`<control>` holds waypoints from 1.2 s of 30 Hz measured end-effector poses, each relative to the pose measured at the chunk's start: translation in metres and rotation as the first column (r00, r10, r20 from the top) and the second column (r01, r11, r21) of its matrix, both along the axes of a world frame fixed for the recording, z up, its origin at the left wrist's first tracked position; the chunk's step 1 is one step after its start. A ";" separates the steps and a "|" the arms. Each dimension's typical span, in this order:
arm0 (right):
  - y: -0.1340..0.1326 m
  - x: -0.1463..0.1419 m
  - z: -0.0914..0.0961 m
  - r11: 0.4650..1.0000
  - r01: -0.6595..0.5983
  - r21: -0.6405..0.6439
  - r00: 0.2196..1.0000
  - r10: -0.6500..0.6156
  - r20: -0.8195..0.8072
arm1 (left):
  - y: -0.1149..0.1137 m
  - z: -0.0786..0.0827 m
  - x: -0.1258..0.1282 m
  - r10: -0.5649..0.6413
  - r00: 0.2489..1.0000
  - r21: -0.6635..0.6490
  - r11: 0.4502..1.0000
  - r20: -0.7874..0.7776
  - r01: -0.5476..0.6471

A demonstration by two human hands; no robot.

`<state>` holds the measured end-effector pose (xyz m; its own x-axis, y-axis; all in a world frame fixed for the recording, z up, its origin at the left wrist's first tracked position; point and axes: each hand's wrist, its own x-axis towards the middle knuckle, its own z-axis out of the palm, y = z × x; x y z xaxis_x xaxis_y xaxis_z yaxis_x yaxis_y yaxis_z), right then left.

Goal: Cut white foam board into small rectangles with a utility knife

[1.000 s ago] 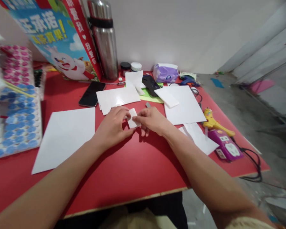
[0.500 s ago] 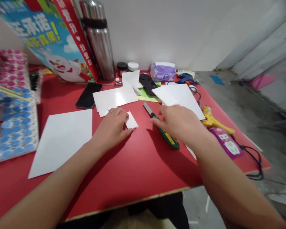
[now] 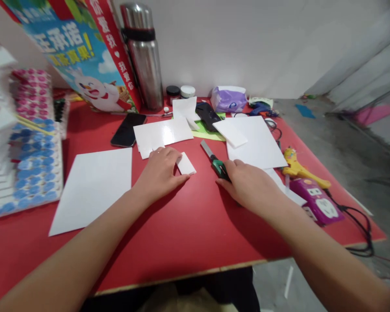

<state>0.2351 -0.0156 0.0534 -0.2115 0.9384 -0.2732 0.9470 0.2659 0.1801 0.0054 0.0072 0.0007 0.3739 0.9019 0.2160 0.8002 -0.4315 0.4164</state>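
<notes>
A small square white piece of board (image 3: 186, 164) lies on the red table, pinched between the thumb and curled fingers of my left hand (image 3: 160, 173). To its right is a utility knife (image 3: 219, 167) with a green handle and its blade out, pointing away from me and slightly left. My right hand (image 3: 248, 182) is closed over the handle and hides most of it. Cut white strips (image 3: 164, 133) lie just beyond my left hand. A larger white sheet (image 3: 256, 143), with a smaller piece on top, is behind my right hand.
Another white sheet (image 3: 94, 186) and a black phone (image 3: 128, 130) are on the left. A steel thermos (image 3: 146, 69) and a tissue pack (image 3: 229, 99) stand at the back. A yellow glue gun (image 3: 303, 169) and a purple power strip (image 3: 316, 201) sit near the right edge.
My right hand has come down from beside the white sheet onto the knife handle and closed around it. My left hand stays at the small white piece. The view has shifted slightly.
</notes>
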 end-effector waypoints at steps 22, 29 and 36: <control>0.048 -0.087 -0.005 0.996 -0.052 -0.078 0.956 0.028 -0.291 | -0.004 -0.008 0.002 0.032 0.999 0.032 0.999 0.032 -0.033; 0.048 -0.090 -0.007 0.997 -0.060 -0.048 0.955 0.043 -0.293 | -0.003 -0.008 0.001 0.021 0.999 0.024 0.999 0.027 -0.022; 0.046 -0.092 -0.010 0.998 -0.044 -0.055 0.945 0.024 -0.327 | -0.002 -0.007 0.001 0.015 1.000 0.033 0.999 -0.009 -0.015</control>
